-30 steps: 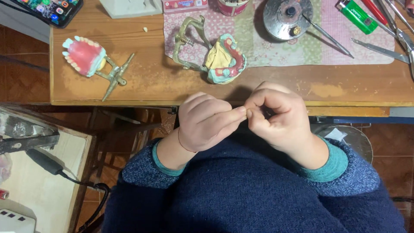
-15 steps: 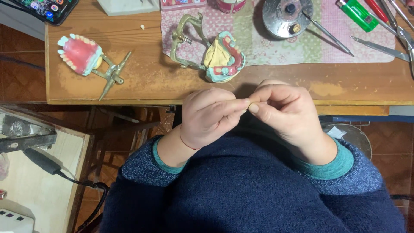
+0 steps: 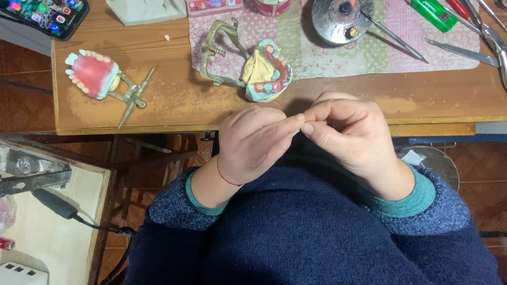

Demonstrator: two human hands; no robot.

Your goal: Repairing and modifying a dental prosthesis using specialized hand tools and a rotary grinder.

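Head view: left hand (image 3: 253, 142) and right hand (image 3: 346, 134) pinch together on something tiny, too small to identify, fingertips touching just before the worktop (image 3: 174, 105); step looks like fine fingertip shaping, calling for steady grip.

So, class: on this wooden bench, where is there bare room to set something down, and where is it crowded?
Bare wood lies between the pink denture model and the brass articulator, and along the front edge right of the right hand. The patterned cloth is crowded with the round burner, green lighter and metal tools.
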